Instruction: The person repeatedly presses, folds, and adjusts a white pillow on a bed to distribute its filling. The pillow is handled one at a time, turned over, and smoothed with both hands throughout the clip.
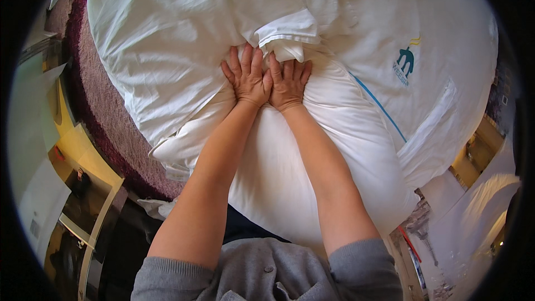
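Note:
Both hands press palm-down, side by side, into a plump white pillow (276, 167). My left hand (248, 81) has its fingers spread, their tips at the edge of white fabric (167, 50) that looks like a pillowcase or cover. My right hand (289, 83) touches it at the thumbs, its fingers pointing away from me and slightly bent. A folded flap of white cloth (288, 27) lies just beyond the fingertips, partly over the pillow. Neither hand grips anything. The pillow's far end is hidden under the fabric.
White bedding (368, 21) with a printed logo and a blue stripe (378, 104) spreads to the right. A mauve and dark purple rug (104, 79) lies on the left. Yellow-toned shelving (92, 159) stands at lower left, and a glossy pale surface (455, 221) at lower right.

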### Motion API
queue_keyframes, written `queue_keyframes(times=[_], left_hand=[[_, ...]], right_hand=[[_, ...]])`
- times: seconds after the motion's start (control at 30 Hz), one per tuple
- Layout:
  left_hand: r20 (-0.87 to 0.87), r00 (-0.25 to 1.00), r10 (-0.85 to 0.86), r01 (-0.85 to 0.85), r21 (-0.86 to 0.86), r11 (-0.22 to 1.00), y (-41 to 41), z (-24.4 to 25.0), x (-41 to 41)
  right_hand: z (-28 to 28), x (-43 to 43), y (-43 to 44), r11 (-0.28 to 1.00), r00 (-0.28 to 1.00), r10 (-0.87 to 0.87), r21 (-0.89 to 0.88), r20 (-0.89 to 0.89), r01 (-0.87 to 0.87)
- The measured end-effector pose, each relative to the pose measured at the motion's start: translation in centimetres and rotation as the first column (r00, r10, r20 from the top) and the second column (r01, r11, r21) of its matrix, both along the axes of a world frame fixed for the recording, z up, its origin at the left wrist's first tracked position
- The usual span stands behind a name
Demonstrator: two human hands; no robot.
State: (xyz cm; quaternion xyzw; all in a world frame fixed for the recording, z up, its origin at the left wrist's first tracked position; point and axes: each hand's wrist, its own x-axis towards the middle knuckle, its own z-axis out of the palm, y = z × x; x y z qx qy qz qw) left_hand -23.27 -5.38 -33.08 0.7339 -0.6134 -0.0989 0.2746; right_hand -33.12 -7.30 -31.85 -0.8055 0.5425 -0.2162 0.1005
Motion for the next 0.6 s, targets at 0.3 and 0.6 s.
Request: queue_keyframes(times=[0.3, 0.6], left_hand=[[-0.206, 0.978, -0.016, 0.021, 0.021, 1.0, -0.3, 4.8, 0.3], [-0.137, 0.989, -0.045, 0.043, -0.02, 0.999, -7.7, 10.4, 1.3]], right_hand=[[3.8, -0.7, -0.6, 0.966, 0.956, 0.021, -0.252, 0.292, 0.056], [8.1, 0.9, -2.8, 0.992, 0.996, -0.089, -0.094, -0.019, 0.087]])
